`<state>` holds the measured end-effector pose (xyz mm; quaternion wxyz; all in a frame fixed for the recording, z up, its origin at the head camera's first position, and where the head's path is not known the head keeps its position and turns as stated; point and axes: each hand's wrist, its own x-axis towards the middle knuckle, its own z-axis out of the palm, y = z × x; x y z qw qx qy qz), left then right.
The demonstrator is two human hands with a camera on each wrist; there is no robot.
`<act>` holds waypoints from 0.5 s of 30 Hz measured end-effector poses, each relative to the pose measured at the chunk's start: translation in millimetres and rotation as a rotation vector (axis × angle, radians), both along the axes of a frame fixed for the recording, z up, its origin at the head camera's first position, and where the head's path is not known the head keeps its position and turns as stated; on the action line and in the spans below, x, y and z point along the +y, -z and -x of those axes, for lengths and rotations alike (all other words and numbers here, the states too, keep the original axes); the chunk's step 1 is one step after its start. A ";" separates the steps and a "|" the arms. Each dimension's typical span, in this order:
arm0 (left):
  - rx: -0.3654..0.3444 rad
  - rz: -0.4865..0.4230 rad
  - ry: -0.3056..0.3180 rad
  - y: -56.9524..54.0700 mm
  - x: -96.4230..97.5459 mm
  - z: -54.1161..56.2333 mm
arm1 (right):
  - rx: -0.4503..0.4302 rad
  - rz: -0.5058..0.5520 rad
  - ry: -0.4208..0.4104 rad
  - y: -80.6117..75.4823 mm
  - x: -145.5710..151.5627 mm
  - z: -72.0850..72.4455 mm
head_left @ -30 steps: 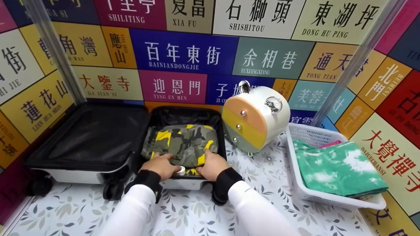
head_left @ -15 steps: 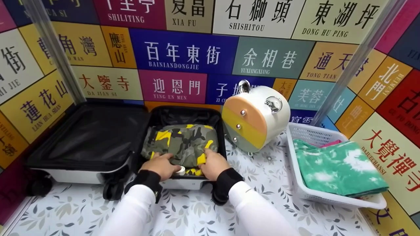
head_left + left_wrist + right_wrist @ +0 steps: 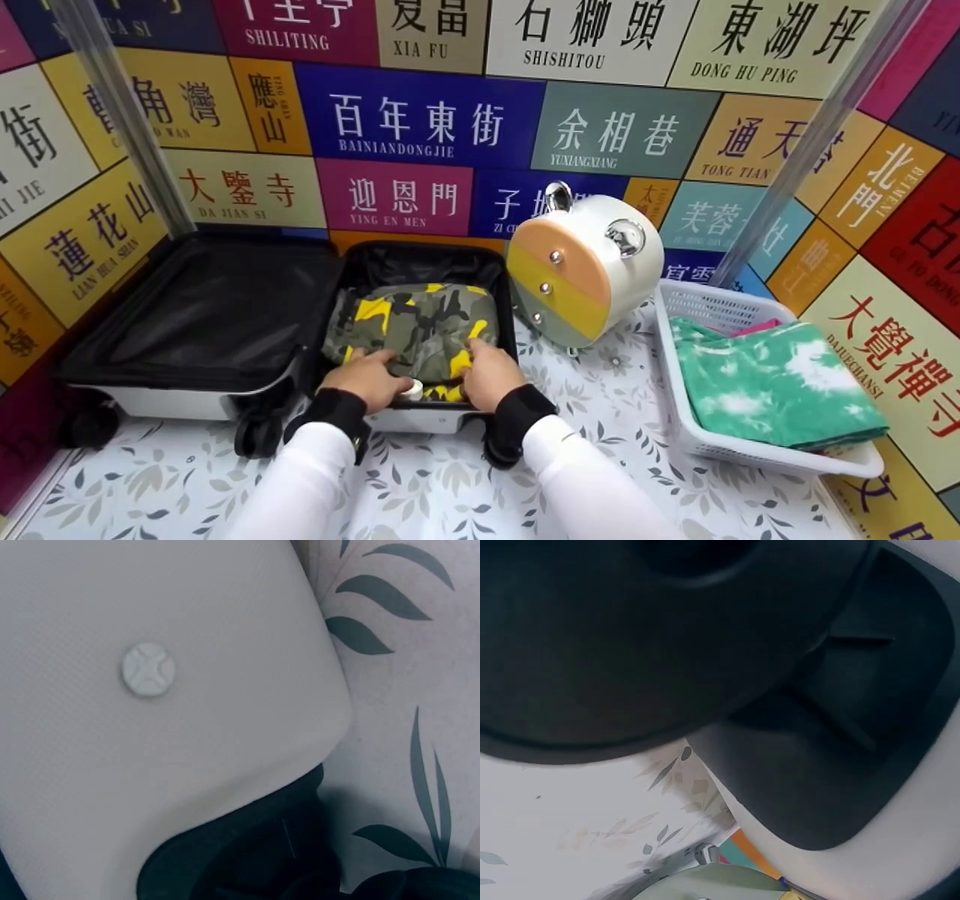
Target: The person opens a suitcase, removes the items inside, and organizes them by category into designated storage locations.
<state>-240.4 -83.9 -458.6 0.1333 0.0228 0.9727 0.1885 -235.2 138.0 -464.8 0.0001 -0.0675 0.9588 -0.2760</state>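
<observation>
In the head view, a folded camouflage garment (image 3: 416,326) in grey, black and yellow lies inside an open suitcase (image 3: 424,421) with a black lining. My left hand (image 3: 367,382) rests on its near left corner, fingers laid forward over the cloth. Right at that thumb's tip is a small white round piece (image 3: 412,389). My right hand (image 3: 491,377) presses the near right corner, fingers reaching forward and thumb toward the middle. The left wrist view has only the suitcase's white shell (image 3: 225,712) and a dark wheel mount; the right wrist view, a black wheel (image 3: 630,652). Neither shows a hand.
The suitcase's other half (image 3: 210,315), black-lined, lies to the left on its wheels. Behind right stands a round white backpack-like case (image 3: 634,277) with a striped front. A white basket (image 3: 686,420) at the right holds a folded green tie-dye cloth (image 3: 780,386). Sign-patterned walls enclose the back.
My right thumb has shifted slightly to the right, showing a little more yellow cloth between the hands. My left hand and the garment stay in place.
</observation>
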 end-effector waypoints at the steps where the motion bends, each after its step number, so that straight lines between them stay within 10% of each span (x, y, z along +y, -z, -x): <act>1: 0.001 -0.001 -0.001 -0.1 0.0 0.1 | -0.005 0.009 -0.001 0.0 0.1 -0.1; 15: -0.005 -0.011 -0.004 -1.1 0.8 -0.8 | 0.077 -0.029 -0.038 0.6 2.2 0.7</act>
